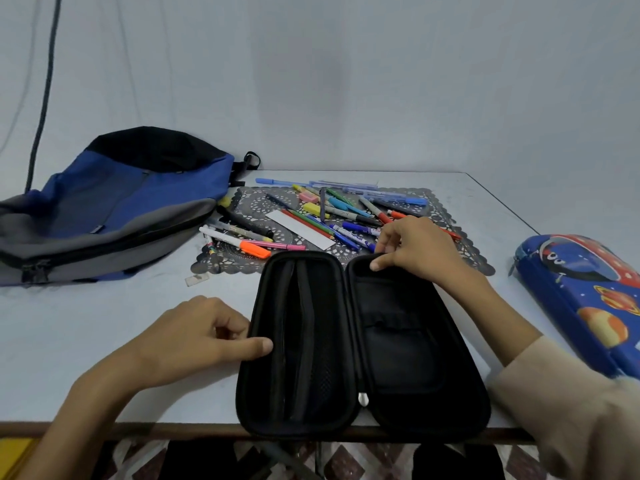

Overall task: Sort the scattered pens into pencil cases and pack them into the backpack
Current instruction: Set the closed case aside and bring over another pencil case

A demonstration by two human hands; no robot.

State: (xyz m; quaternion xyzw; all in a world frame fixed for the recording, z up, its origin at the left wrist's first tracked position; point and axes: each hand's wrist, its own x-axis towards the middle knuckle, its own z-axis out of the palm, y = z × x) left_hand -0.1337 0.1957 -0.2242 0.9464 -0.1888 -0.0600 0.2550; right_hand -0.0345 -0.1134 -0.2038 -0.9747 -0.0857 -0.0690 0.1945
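Note:
A black hard-shell pencil case point(394, 344) lies unzipped and spread flat at the table's near edge, both halves showing no pens. My left hand point(194, 336) pinches the rim of the case's left half, thumb on the inside. My right hand point(415, 249) grips the far end of the right half, thumb over the rim. Behind the case, several scattered pens, markers and highlighters point(332, 216) lie on a dark lace mat point(252, 202). A blue, grey and black backpack point(114, 206) lies on its side at the far left.
A second pencil case point(585, 299), blue with a space print, lies closed at the right edge of the table. A white ruler-like strip point(301, 228) lies among the pens. A dark cable point(45, 88) hangs along the wall at the left.

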